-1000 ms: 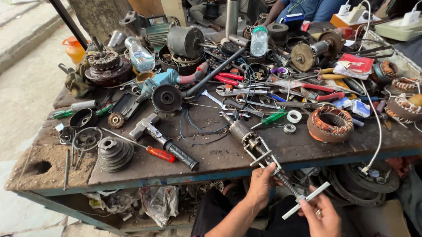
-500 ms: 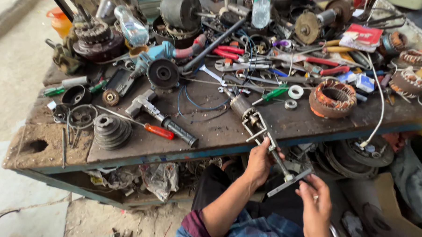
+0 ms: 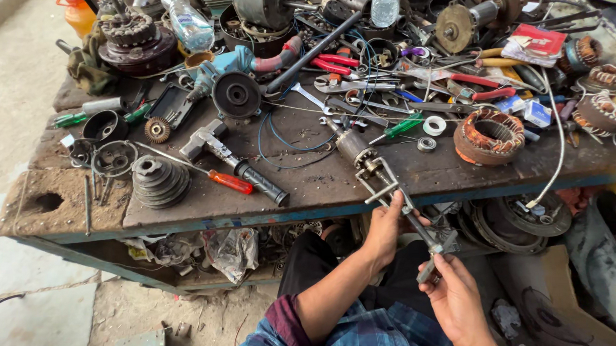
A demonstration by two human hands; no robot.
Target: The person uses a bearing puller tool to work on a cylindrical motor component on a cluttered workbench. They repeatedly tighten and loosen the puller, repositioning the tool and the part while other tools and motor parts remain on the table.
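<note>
- Both hands grip one tool: the left hand point(image 3: 385, 226) is wrapped around the long screw of a metal bearing puller point(image 3: 399, 202) just off the front edge of the workbench point(image 3: 186, 210), and the right hand point(image 3: 454, 299) pinches the puller's cross handle at the lower end, below the bench.
- Far left on the bench, a stepped black pulley point(image 3: 159, 179) stands near the front edge, with round black motor caps point(image 3: 106, 125) behind it.
- Just beside the pulley, an orange-handled screwdriver point(image 3: 212, 175) lies slanted, its handle next to a black-gripped metal tool point(image 3: 234, 162).
- Behind those, a teal angle grinder point(image 3: 239, 72) lies among loose wires.
- At the middle, the puller's jaws are hooked on a motor armature point(image 3: 353, 145) that rests on the benchtop; the puller slants from it down towards the person's lap.
- Right of the armature, a green-handled screwdriver point(image 3: 402, 127) and two small white and metal rings point(image 3: 433, 126) lie close together.
- Further right, a copper-wound stator point(image 3: 489, 135) sits near the front edge, with red-handled pliers point(image 3: 479, 85) behind it.
</note>
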